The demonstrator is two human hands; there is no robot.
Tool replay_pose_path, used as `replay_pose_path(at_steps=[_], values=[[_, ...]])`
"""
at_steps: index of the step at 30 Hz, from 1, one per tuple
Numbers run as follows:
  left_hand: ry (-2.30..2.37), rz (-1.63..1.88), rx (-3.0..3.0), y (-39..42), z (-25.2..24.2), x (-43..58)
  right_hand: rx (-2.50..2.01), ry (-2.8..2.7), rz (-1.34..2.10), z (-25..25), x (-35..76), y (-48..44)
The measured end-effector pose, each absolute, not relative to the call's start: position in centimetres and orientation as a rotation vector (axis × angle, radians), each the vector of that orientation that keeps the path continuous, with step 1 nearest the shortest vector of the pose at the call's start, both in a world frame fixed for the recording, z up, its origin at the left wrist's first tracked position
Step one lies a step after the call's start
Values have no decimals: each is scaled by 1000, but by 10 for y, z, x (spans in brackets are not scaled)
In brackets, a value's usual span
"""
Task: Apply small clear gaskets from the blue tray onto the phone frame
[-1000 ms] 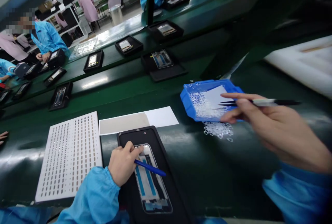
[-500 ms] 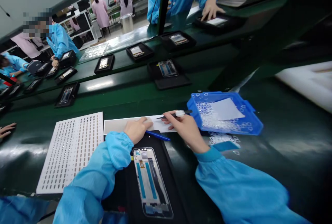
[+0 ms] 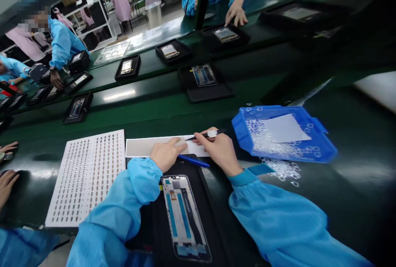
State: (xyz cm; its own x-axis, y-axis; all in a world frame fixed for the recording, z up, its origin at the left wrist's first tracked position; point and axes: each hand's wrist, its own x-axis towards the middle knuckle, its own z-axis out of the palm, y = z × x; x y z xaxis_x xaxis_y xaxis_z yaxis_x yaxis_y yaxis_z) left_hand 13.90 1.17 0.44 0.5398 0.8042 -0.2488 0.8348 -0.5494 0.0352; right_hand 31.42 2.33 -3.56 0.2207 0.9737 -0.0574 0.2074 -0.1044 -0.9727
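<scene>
My left hand (image 3: 167,154) lies on a long white-bordered strip sheet (image 3: 140,148), its fingers stretched toward the right. In my right hand (image 3: 222,149) is a pair of dark tweezers (image 3: 220,132) with a white wrap, the tip at the sheet close to my left fingertips. Whether the tip grips anything is too small to tell. A blue pen (image 3: 194,161) lies just below my left fingers. Nearer to me, a phone frame (image 3: 186,219) with blue strips rests face up on a black tray (image 3: 206,201).
Right of my hands stands a blue bin (image 3: 323,151) of small clear pieces, with more loose pieces (image 3: 283,169) beside it. A white perforated board (image 3: 86,176) lies left. Black trays (image 3: 202,87) holding phone parts line the green bench behind. Co-workers' hands (image 3: 236,12) are across and at left.
The tweezers and my left fingertips have come closer together over the sheet. My view has shifted slightly. Across the bench, a co-worker's hand has moved left to another tray.
</scene>
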Motion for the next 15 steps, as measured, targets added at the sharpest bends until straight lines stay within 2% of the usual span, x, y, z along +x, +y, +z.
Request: replay_pose_path(at_steps=[4, 9, 11, 15], values=[[1424, -206, 2552, 10, 6, 132, -1443, -1052, 994, -34, 319, 17], [1606, 285, 2278, -7, 18, 111, -1393, -1087, 1021, -25, 318, -30], [1548, 271, 2128, -16, 22, 105, -1406, -1182, 1094, -23, 311, -51], [1426, 25, 1968, -27, 23, 104, -1429, -1320, 1146, -23, 297, -72]])
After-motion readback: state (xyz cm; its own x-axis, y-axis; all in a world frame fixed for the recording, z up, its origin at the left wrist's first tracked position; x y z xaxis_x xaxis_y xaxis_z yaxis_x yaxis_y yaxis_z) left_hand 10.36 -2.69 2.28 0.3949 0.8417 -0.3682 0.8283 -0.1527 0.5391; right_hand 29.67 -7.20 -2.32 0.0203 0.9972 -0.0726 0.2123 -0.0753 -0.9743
